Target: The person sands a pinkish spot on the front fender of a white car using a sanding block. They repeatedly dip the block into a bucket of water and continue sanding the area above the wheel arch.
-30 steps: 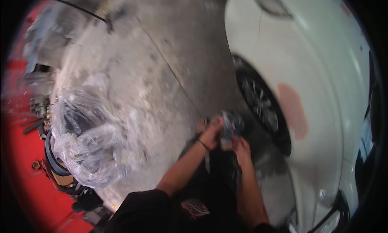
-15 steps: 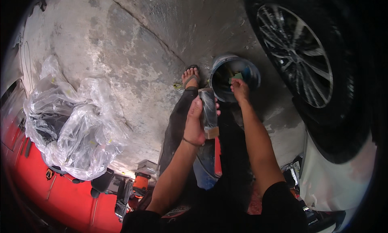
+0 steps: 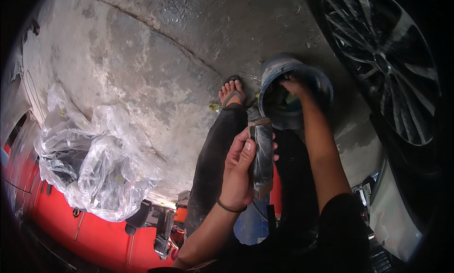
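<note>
My left hand (image 3: 239, 166) is wrapped round a sanding block (image 3: 263, 154), a long block with brown ends and a dark grey wet-looking sheet around its middle. It is held upright above my lap, fingertips showing at its right side. My right hand (image 3: 295, 87) is down inside the blue-grey bucket (image 3: 326, 91), its fingers dim, blurred and partly hidden. Just below that hand a small greenish piece (image 3: 290, 99) shows in the bucket; whether the fingers touch it I cannot tell.
A car wheel (image 3: 385, 65) stands to the right of the bucket. On the left lies a heap of clear plastic sheeting (image 3: 104, 159), with a red surface (image 3: 113, 240) below it. My sandalled foot (image 3: 231, 93) rests on the concrete floor (image 3: 123, 69) beside the bucket.
My right hand has gone from the bucket's near rim, where it held a greenish piece, deeper into the bucket. The view has shifted; the block stays in my left hand.
</note>
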Demonstrator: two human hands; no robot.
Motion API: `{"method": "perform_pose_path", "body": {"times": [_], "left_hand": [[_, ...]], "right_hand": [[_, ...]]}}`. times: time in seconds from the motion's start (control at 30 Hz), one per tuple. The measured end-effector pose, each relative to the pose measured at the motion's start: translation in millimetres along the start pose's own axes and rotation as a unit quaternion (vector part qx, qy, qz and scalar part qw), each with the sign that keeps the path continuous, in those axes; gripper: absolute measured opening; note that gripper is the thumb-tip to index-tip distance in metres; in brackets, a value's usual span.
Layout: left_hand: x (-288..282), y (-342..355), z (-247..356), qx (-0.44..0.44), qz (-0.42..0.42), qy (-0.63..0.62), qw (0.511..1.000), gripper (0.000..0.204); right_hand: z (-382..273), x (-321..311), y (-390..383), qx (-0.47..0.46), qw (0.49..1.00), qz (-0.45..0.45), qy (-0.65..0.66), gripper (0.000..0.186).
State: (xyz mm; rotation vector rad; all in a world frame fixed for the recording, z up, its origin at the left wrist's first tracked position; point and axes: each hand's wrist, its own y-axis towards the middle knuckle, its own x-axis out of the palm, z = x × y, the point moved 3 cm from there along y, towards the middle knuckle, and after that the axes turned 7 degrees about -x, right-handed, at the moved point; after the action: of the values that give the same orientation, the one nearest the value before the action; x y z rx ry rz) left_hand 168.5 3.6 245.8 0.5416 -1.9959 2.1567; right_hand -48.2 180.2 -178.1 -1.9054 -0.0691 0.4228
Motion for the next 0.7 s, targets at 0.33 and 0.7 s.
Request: {"method": "perform_pose_path", "body": {"times": [0.33, 0.7], "left_hand": [[-14, 14, -5, -0.020, 0.034, 0.019, 0.999, 0.045], [-4, 9, -4, -0.026, 0.026, 0.028, 0.999, 0.046]], "right_hand": [[6, -26, -109, 0.111, 0.664, 0.056, 0.737, 0.059], [21, 62, -50, 0.096, 0.708, 0.152, 0.683, 0.049]]}}
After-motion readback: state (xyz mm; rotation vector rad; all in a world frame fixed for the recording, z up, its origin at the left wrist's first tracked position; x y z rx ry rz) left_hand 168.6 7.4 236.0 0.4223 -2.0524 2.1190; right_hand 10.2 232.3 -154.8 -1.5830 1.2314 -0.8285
